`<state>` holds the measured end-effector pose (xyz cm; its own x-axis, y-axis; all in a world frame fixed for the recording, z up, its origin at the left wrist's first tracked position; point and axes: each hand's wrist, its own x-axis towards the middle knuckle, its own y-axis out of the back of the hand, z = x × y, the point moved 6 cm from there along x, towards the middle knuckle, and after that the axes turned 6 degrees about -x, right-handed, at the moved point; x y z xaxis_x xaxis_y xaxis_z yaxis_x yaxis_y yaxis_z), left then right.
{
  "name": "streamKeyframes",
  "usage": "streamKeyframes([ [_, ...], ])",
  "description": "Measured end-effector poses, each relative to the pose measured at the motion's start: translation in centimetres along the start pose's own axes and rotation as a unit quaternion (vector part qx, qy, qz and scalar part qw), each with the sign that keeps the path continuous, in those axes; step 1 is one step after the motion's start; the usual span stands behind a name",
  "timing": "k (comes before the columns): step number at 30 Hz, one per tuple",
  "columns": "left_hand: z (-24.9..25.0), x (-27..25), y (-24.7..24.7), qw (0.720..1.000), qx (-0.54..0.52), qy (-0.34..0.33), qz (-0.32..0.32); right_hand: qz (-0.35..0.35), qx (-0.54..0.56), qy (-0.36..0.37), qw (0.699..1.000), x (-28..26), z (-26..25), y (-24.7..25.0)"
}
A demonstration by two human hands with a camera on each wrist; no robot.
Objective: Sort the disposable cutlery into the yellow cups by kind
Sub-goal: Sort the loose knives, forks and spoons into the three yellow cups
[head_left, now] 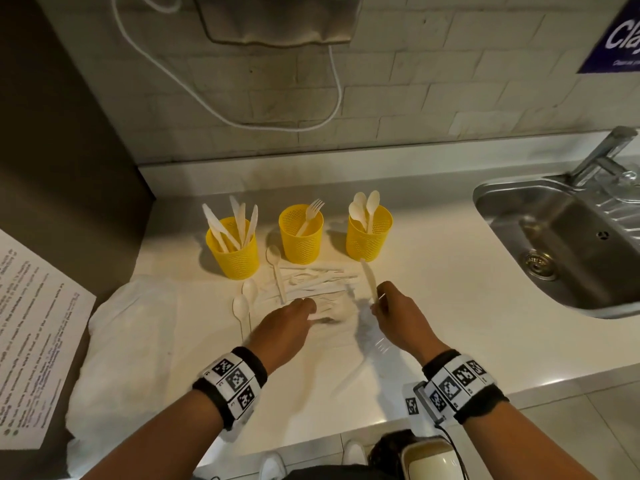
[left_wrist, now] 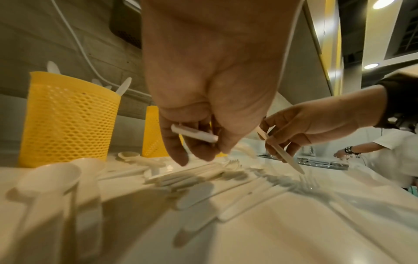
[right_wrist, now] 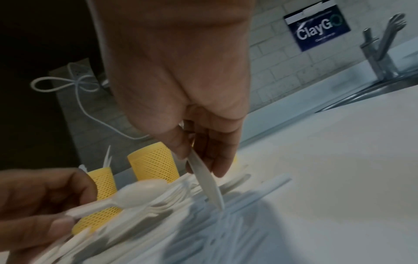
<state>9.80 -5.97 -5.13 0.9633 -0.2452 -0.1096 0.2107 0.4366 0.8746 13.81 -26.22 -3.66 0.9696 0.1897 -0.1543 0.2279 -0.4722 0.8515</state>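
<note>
Three yellow mesh cups stand in a row: the left cup [head_left: 237, 251] holds knives, the middle cup [head_left: 301, 239] one fork, the right cup [head_left: 369, 239] spoons. In front of them lies a pile of white cutlery [head_left: 311, 282]. My left hand [head_left: 310, 311] hovers over the pile's near edge and pinches the handle of a spoon [right_wrist: 142, 189], whose handle end [left_wrist: 194, 134] sticks out between the fingers. To the right of the pile, my right hand [head_left: 379, 303] pinches a knife [head_left: 367, 280] by its handle, with the blade [right_wrist: 207, 180] pointing toward the cups.
Two loose spoons [head_left: 244, 303] lie left of the pile beside a white plastic bag [head_left: 131, 341]. A steel sink [head_left: 554, 237] with a tap [head_left: 602, 154] is at the right. A printed sheet [head_left: 31, 334] hangs at the left. Another person [left_wrist: 389, 153] stands further along the counter.
</note>
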Motion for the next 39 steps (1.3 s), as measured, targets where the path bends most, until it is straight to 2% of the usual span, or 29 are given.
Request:
streamKeyframes([
  [2, 0.3, 0.5, -0.9, 0.999, 0.01, 0.013, -0.027, 0.008, 0.017, -0.018, 1.0, -0.2, 0.8, 0.4],
  [4, 0.4, 0.9, -2.2, 0.995, 0.058, 0.021, -0.079, 0.007, 0.028, -0.03, 0.999, -0.5, 1.5, 0.5],
  [6, 0.6, 1.2, -3.1, 0.989, 0.102, 0.027, -0.099, 0.005, 0.036, -0.036, 0.999, -0.8, 2.0, 0.5],
  [11, 1.7, 2.5, -2.8, 0.988, 0.144, 0.013, -0.045, -0.004, 0.05, -0.039, 0.998, -1.1, 2.3, 0.1],
  [17, 1.1, 3.6, -2.3, 0.986, 0.148, 0.056, -0.044, -0.013, 0.049, -0.037, 0.998, -1.3, 2.2, -0.3],
  [29, 0.2, 4.0, -2.3, 0.965, 0.253, 0.005, -0.063, -0.004, 0.05, -0.029, 0.998, -0.4, 2.1, -0.2],
  [33, 0.1, 3.7, -1.7, 0.976, 0.203, -0.025, -0.071, 0.0, 0.054, -0.015, 0.998, 0.1, 1.7, 0.0],
  [37, -1.8, 2.9, -0.1, 0.996, 0.03, 0.055, -0.064, 0.024, 0.07, -0.019, 0.997, 1.4, 0.7, 0.7],
  [39, -2.9, 2.0, 1.5, 0.991, -0.084, 0.098, -0.022, 0.064, 0.043, 0.002, 0.997, 2.5, 0.0, 1.3],
])
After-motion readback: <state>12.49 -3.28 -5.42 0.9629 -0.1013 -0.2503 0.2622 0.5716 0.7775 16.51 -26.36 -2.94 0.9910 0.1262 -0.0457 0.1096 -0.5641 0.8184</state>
